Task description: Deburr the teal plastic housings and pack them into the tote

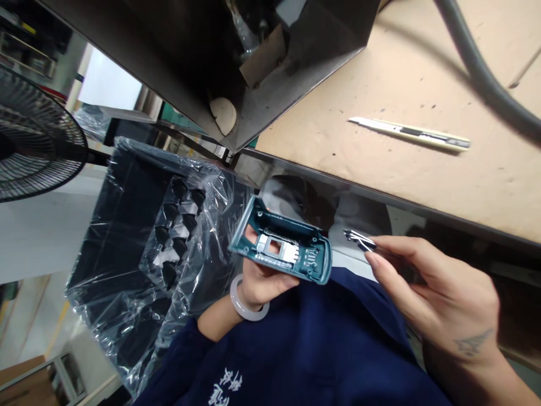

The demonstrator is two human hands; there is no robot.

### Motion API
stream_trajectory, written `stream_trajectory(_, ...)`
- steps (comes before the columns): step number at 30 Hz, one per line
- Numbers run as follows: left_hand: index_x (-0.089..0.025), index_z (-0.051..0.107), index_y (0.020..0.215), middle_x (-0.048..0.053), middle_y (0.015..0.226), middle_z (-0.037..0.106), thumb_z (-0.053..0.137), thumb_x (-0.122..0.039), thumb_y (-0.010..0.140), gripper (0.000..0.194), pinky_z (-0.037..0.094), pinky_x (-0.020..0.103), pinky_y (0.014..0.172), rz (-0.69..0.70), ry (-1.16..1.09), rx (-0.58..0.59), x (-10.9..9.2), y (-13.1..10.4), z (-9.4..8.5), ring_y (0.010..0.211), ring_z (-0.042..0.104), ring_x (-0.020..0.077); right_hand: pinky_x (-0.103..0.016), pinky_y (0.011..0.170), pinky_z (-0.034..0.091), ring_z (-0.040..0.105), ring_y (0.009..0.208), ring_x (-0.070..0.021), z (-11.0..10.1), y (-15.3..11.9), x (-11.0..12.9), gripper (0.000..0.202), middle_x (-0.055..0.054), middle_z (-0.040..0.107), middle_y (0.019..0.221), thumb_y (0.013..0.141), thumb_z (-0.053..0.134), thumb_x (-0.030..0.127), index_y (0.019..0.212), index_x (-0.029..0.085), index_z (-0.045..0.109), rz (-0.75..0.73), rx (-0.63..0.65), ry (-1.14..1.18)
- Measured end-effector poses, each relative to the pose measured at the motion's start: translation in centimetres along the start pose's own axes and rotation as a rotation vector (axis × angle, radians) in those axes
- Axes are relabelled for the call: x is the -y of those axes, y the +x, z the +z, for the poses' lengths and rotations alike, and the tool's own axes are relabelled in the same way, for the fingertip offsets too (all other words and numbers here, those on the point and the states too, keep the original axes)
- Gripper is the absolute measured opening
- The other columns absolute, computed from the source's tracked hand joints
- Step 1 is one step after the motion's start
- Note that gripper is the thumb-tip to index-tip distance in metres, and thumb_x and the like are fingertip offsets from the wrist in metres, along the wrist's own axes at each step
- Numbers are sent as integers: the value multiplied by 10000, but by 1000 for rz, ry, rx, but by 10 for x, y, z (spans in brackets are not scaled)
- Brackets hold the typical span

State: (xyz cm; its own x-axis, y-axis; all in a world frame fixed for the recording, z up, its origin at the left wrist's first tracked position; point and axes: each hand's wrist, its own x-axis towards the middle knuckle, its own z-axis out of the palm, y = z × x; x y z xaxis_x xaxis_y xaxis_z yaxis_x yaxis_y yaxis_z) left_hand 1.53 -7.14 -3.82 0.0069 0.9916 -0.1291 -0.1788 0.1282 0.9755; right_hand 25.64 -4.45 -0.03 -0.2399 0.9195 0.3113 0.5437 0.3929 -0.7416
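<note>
Fingers of the left hand (257, 285) grip a green shell (306, 256) by its long side, hollow face toward the camera, off the edge of the desk (422, 186); the right hand (443, 293) pinches a small shiny piece (359, 239) near it. The shell looks light, stiff and smooth, best held by its outer walls; the piece, thin and easily dropped, suits an end grip.

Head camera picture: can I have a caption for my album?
Left hand holding a teal casing, right hand pinching a small part, a knife on the bench.
</note>
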Motion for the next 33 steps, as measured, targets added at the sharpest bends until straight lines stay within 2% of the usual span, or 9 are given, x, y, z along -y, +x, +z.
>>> stream_trajectory(2, -264, 669, 990, -41, 684, 582, 897, -558, 695, 474, 616, 428, 803, 61, -107, -34, 3, 1, 2, 744, 669, 214, -186, 546, 497, 621, 539, -89, -2, 2, 2, 60, 28, 686, 759, 1038, 618, 214, 1094, 224, 635, -9, 51, 28)
stream_trajectory(5, -225, 658, 858, -16, 709, 627, 897, -504, 706, 397, 595, 391, 750, 11, -239, -38, 1, 3, 9, 698, 653, 200, -185, 575, 512, 634, 561, -92, -4, 5, 6, 75, 25, 682, 763, 1053, 595, 214, 1121, 220, 626, -40, 119, 64)
stream_trajectory(10, -220, 658, 838, -15, 733, 656, 904, -509, 699, 404, 588, 350, 672, -60, -298, 17, -8, 5, 13, 638, 613, 169, -195, 589, 527, 646, 564, -103, -4, 7, 8, 80, 6, 698, 777, 1067, 569, 220, 1118, 203, 629, -86, 136, 52)
stream_trajectory(15, -218, 644, 828, -39, 670, 613, 905, -439, 714, 361, 599, 325, 673, -13, -316, 36, -3, 4, 9, 643, 632, 166, -207, 579, 525, 660, 572, -112, -6, 6, 9, 91, -14, 734, 819, 1067, 576, 228, 1130, 199, 635, -113, 141, 16)
stream_trajectory(18, -237, 675, 902, -20, 719, 646, 883, -459, 725, 352, 629, 376, 711, 2, -291, 58, 2, 3, 7, 687, 676, 206, -227, 589, 537, 668, 581, -125, -7, 6, 7, 104, -16, 740, 830, 1058, 583, 205, 1150, 204, 632, -141, 134, -1)
stream_trajectory(21, -272, 686, 1098, 12, 876, 710, 873, -485, 722, 471, 649, 445, 768, -31, -284, 82, 5, 3, 6, 777, 717, 251, -236, 583, 541, 675, 585, -134, -7, 5, 6, 128, -26, 745, 832, 1044, 593, 174, 1164, 202, 626, -162, 145, -13)
stream_trajectory(25, -281, 635, 1278, 1, 878, 716, 888, -446, 706, 647, 644, 403, 770, -54, -308, 102, 6, 5, 5, 745, 702, 219, -243, 610, 565, 701, 602, -142, -7, 3, 5, 149, -22, 762, 836, 1029, 595, 146, 1153, 217, 637, -185, 130, -15)
stream_trajectory(29, -264, 598, 1344, -31, 795, 687, 897, -361, 701, 716, 628, 348, 795, -42, -345, 157, 6, 5, 3, 675, 663, 168, -251, 629, 577, 719, 618, -147, -7, -2, 4, 121, -12, 787, 885, 1039, 608, 210, 1138, 247, 665, -58, 74, -48)
stream_trajectory(33, -259, 547, 1419, -16, 830, 709, 885, -390, 714, 793, 628, 371, 806, -107, -347, 237, 6, 3, 2, 724, 698, 195, -243, 536, 520, 625, 499, -115, -5, -4, 0, 67, 26, 732, 757, 1044, 624, 289, 1070, 269, 683, 44, -22, 0)
